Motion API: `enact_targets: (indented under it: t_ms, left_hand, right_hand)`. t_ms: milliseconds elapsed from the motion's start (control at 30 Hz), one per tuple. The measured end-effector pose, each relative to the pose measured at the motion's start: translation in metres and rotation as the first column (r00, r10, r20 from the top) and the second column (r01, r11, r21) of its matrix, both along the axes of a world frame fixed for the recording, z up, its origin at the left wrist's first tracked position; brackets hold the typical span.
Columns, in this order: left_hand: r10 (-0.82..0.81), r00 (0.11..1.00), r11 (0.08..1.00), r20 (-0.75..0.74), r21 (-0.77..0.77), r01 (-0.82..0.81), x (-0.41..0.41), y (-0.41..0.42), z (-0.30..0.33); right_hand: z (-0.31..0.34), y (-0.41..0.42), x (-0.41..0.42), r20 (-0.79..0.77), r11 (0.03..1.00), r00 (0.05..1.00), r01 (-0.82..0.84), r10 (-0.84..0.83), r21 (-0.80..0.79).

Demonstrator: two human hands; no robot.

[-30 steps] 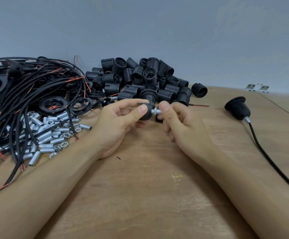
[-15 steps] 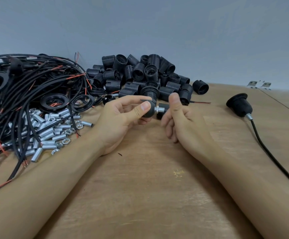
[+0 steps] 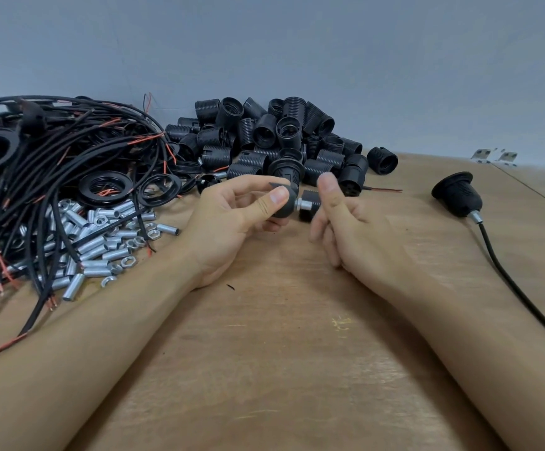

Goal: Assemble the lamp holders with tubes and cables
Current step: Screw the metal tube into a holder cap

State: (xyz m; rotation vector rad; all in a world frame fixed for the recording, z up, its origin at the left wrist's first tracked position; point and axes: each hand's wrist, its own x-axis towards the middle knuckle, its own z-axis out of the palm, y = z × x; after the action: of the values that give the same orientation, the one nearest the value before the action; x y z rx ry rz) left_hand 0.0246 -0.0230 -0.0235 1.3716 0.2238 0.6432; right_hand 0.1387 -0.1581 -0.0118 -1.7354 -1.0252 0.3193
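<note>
Hands point(image 3: 232, 219) mid-table, far from edges point(image 3: 525, 187)

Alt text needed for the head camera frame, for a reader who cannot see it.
The left hand pinches a black lamp holder cap with a silver threaded tube sticking out; the right hand is beside it, not holding it. Behind lie cables, metal tubes and black holders on a wooden table.

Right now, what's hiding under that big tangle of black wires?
Under the black cables near the front lie shiny metal tubes and nuts, plus black rings. Deeper in, the cables cover the wooden table, so anything there is hidden.
</note>
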Motion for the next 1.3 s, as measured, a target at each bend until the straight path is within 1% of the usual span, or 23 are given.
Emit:
enact_targets:
  t_ms: [67,133,200,233,333,400,467,533,667,700,800,967,1100,1233,1300]
  left_hand:
    - [-0.012,1.000,1.000,0.001,-0.003,0.012,-0.0004,0.0012,0.0001]
    - [-0.040,0.999,0.999,0.002,0.010,0.040,-0.0012,0.0011,-0.0003]
    - [-0.055,0.998,0.998,0.005,0.028,0.055,-0.0012,-0.0008,-0.0007]
    - [-0.047,0.999,0.998,0.004,0.039,0.047,-0.0007,-0.0018,-0.0007]
    - [-0.016,1.000,0.998,-0.003,0.056,0.016,0.0005,-0.0034,-0.0006]
    - [-0.024,1.000,0.998,0.000,0.063,0.024,0.0002,-0.0036,-0.0007]
    - [-0.033,0.999,0.998,0.009,0.060,0.033,-0.0006,-0.0035,-0.0007]
    - [-0.011,1.000,0.999,0.008,0.052,0.010,-0.0004,-0.0027,0.0001]
    - [0.002,1.000,0.999,-0.005,0.039,-0.002,0.0000,-0.0015,0.0013]
    - [-0.007,1.000,0.999,-0.002,0.044,0.007,-0.0001,-0.0019,0.0012]
    - [-0.007,1.000,0.999,0.010,0.048,0.007,0.0001,-0.0030,0.0012]
    - [-0.021,1.000,0.998,0.013,0.052,0.020,-0.0012,-0.0033,0.0022]
    - [-0.008,1.000,0.997,0.008,0.078,0.007,-0.0010,-0.0045,0.0034]
    - [0.022,1.000,0.997,0.019,0.072,-0.023,-0.0016,-0.0041,0.0037]
    - [0.026,0.999,0.993,0.027,0.117,-0.029,-0.0033,-0.0052,0.0060]
  right_hand:
    - [0.0020,-0.0005,-0.0014,0.004,0.998,0.998,-0.056,0.056,0.013]
    - [0.0005,0.0001,-0.0005,-0.030,0.996,0.996,-0.079,0.080,0.035]
    - [0.0003,0.0007,-0.0008,-0.072,0.998,0.997,-0.027,0.031,0.054]
    - [0.0009,0.0003,-0.0009,-0.065,0.998,0.998,-0.005,0.009,0.064]
    - [0.0023,-0.0007,-0.0013,0.000,0.996,0.999,-0.039,0.039,0.075]
    - [-0.0002,0.0002,0.0002,-0.030,0.995,0.998,-0.062,0.064,0.079]
    - [-0.0014,0.0009,-0.0005,-0.058,0.997,0.998,-0.029,0.034,0.078]
    - [-0.0002,0.0000,-0.0019,-0.035,0.996,0.999,-0.027,0.030,0.084]
    - [-0.0007,-0.0001,-0.0013,0.007,0.990,0.995,-0.101,0.100,0.094]
    - [-0.0018,0.0007,-0.0009,0.012,0.991,0.996,-0.092,0.092,0.096]
    - [-0.0005,0.0000,-0.0013,-0.047,0.992,0.998,-0.032,0.038,0.119]
    - [-0.0018,-0.0008,0.0031,0.024,0.994,0.997,-0.080,0.079,0.076]
    - [-0.0015,-0.0002,0.0016,-0.015,0.994,0.999,-0.044,0.046,0.099]
    - [-0.0001,-0.0015,0.0017,0.051,0.992,0.994,-0.099,0.095,0.077]
    - [0.0001,-0.0009,0.0008,0.075,0.993,0.993,-0.097,0.091,0.074]
